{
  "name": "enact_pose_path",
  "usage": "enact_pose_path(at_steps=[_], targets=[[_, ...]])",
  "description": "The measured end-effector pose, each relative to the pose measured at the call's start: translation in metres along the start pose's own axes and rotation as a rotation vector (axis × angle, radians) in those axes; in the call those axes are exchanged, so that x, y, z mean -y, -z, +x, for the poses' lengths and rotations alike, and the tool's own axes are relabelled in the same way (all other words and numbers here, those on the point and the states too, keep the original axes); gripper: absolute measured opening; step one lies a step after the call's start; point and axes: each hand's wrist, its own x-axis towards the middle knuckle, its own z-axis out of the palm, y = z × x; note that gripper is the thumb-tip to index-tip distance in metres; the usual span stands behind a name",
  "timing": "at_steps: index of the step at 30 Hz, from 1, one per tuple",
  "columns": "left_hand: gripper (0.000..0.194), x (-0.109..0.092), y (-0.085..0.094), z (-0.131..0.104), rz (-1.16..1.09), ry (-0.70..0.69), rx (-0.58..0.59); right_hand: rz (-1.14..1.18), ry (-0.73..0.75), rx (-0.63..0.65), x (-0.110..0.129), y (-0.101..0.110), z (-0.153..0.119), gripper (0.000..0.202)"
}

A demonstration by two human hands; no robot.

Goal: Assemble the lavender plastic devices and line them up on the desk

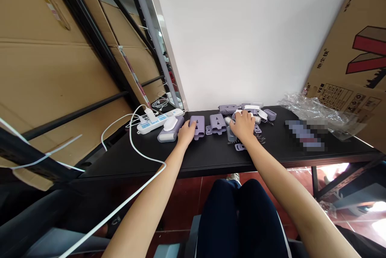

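My left hand rests at the left side of a light purple plastic housing, its fingers and thumb closed against the edge. A second, similar purple housing lies just to the right, with a small purple flat piece between the two. My right hand reaches over a heap of purple and white plastic parts, thumb and fingers apart. Its fingertips are partly hidden among the parts. Near its thumb sits a clear greyish cup-like piece. Below the wrist lies another small purple flat piece.
Left on the black table are a purple device with a white pad and a white power strip. A white cable hangs over the front edge. Clear plastic wrap and a large cardboard box stand right.
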Motion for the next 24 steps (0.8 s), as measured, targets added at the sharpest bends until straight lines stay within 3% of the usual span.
enact_pose_path(at_steps=[7, 11, 17, 24], targets=[[0.045, -0.002, -0.001, 0.000, 0.051, 0.009, 0.006, -0.083, 0.052, 0.023, -0.001, 0.002, 0.001, 0.029], [0.046, -0.005, 0.000, -0.007, 0.081, -0.054, -0.045, -0.094, 0.035, 0.019, -0.001, 0.004, -0.002, 0.030], [0.035, -0.014, 0.005, -0.023, 0.117, -0.358, -0.162, -0.132, 0.018, 0.028, 0.001, 0.003, -0.003, 0.026], [0.026, -0.022, 0.005, -0.041, 0.359, -0.746, -0.024, -0.060, -0.027, 0.002, -0.006, -0.002, -0.002, 0.029]])
